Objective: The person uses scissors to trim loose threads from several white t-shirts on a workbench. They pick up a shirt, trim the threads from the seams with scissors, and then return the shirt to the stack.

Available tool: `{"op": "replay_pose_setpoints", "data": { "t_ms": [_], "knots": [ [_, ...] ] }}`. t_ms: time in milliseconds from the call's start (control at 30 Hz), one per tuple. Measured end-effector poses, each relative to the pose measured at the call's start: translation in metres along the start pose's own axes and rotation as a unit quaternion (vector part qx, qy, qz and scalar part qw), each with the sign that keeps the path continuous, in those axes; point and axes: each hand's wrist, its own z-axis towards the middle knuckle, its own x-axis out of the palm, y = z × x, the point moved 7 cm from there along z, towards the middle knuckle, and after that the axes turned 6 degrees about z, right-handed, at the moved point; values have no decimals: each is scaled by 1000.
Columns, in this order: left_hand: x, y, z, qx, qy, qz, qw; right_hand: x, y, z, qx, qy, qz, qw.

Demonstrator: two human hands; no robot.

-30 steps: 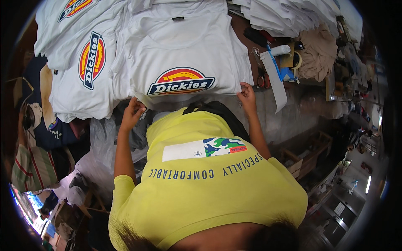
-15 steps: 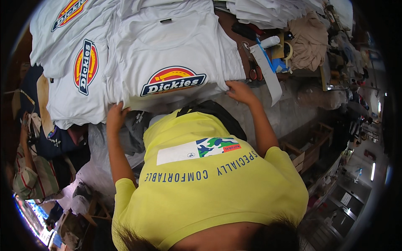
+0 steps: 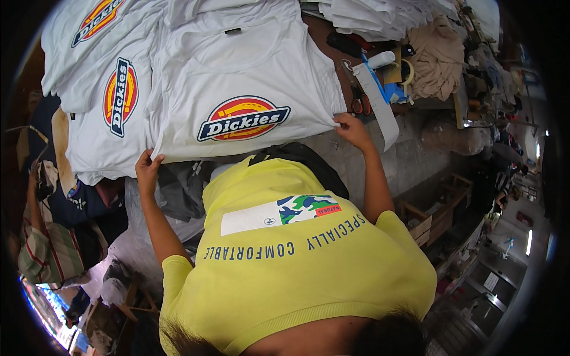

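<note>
A white T-shirt with a red, yellow and dark blue printed emblem lies in front of me, its neckline away from me. My left hand pinches its near edge at the left. At the right end of that edge, my right hand grips the cloth between thumb and fingers. Between both hands the near edge is pulled fairly straight, and the whole emblem shows. Left of it, another white T-shirt carries the same kind of emblem turned sideways.
Right of the shirt lie red-handled scissors, a long white strip, a tape roll and a beige cloth heap. White garments are piled at the back. Another person's arm shows at far left.
My hands have moved apart, the left one leftward and the right one rightward. The shirt's near edge is now stretched, and the emblem's lower part has come into view.
</note>
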Motion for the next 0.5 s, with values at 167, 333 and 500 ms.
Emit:
{"op": "replay_pose_setpoints", "data": {
  "t_ms": [167, 333, 500],
  "knots": [
    [-16, 2, 4, 5, -30, 51, 998, -19, 15, 6, -13, -24, -205, 978],
    [-34, 7, -9, -23, -100, 77, 992, -77, -6, -12, 140, -65, -132, 979],
    [-10, 9, -3, 0, -92, 176, 980, -3, -14, -14, 132, 2, -17, 991]
  ]
}}
